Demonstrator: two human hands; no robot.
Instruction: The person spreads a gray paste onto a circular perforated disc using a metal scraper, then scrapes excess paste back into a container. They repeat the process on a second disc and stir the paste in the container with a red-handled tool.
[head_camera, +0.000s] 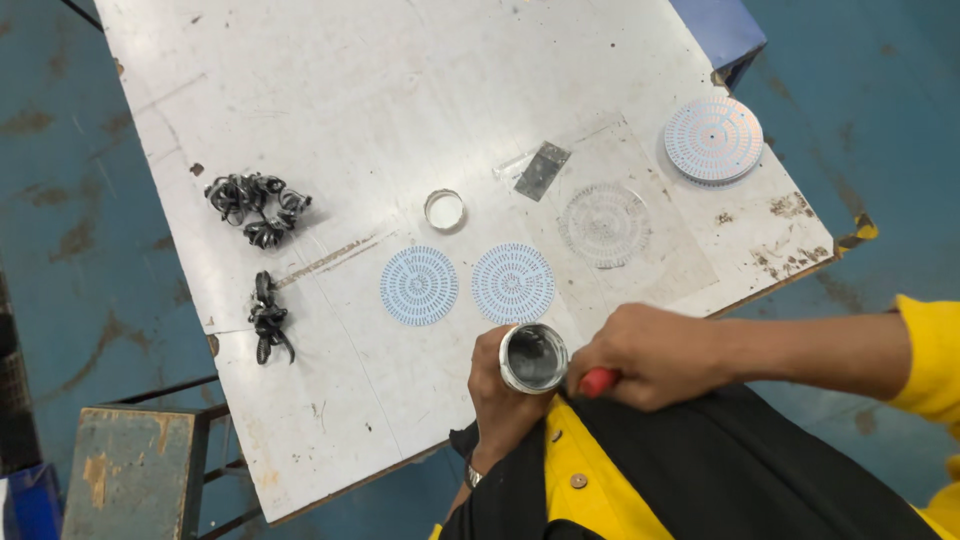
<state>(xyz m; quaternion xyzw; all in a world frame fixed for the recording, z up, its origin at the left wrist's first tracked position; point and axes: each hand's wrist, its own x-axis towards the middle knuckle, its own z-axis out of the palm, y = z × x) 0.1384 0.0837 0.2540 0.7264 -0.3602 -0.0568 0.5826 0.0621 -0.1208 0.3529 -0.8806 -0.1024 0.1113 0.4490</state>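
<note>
My left hand (497, 400) grips a small round metal tin (533, 357) with a dark, shiny paste inside, held over the near edge of the white table (330, 90). My right hand (655, 355) is closed around a red-handled tool (597, 381) right beside the tin; the tool's tip is hidden. Just beyond my hands lie two pale blue round circuit discs (419, 286) (513, 283) flat on the table.
A stack of similar discs (714, 139) sits at the far right corner, with a clear round lens plate (604, 225) and a grey metal strip (542, 171) nearer. A small open ring lid (445, 210) lies mid-table. Two bundles of black ties (255, 205) (268, 320) lie left. A metal stool (130, 475) stands lower left.
</note>
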